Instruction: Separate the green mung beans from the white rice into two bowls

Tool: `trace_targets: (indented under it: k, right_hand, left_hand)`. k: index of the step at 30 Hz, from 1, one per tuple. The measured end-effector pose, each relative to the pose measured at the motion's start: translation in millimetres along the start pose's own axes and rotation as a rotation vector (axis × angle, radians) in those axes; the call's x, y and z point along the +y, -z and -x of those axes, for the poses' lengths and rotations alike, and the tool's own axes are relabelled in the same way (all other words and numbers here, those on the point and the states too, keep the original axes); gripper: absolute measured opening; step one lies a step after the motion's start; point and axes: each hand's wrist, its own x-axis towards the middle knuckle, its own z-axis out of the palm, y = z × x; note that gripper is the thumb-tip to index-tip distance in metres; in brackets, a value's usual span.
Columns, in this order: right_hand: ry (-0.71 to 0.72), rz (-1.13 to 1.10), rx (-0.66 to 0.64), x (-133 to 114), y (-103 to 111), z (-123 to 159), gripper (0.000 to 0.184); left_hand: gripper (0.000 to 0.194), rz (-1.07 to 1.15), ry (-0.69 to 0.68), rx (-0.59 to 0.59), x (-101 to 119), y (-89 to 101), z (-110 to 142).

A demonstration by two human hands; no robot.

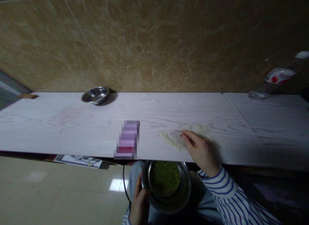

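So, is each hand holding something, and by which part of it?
The left hand grips the large, round, silver metal bowl at its left rim. The right hand pinches a thin, translucent piece, apparently plastic, at its right edge.

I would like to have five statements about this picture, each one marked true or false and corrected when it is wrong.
1. The left hand touches the big bowl. True.
2. The right hand touches the bottle. False: it is at the pale powder.
3. The small bowl is on the table, near the wall. True.
4. The bottle is left of the small bowl. False: it is to the right.
5. The sleeves are striped. True.
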Motion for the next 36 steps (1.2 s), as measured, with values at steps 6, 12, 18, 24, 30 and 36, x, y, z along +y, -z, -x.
trace_targets:
  k: [6,12,18,24,30,36]
  right_hand:
    - [-0.01,0.053,0.011,7.9,-4.6,-15.4,0.029]
    - [0.027,-0.015,-0.094,0.8,-8.9,-14.5,0.029]
    - [-0.048,-0.077,-0.046,11.3,7.4,-13.4,0.029]
    - [0.069,-0.094,-0.141,-0.1,4.3,-2.2,0.027]
    - [0.03,-0.038,-0.039,12.1,1.8,-11.4,0.027]
    - [0.064,-0.011,-0.042,0.1,-0.4,-15.7,0.028]
  left_hand:
    - [0.05,0.002,0.026,0.022,-3.3,2.1,-2.4]
    - [0.049,-0.014,0.035,0.023,-0.3,-3.2,1.6]
    - [0.048,-0.019,0.014,0.04,-5.1,-2.5,-1.0]
    - [0.049,0.011,0.037,-0.007,-10.4,-1.1,-1.5]
    - [0.052,-0.004,0.053,0.011,-11.2,0.5,-0.5]
    - [0.052,-0.007,0.044,-0.007,-11.6,-3.7,-1.4]
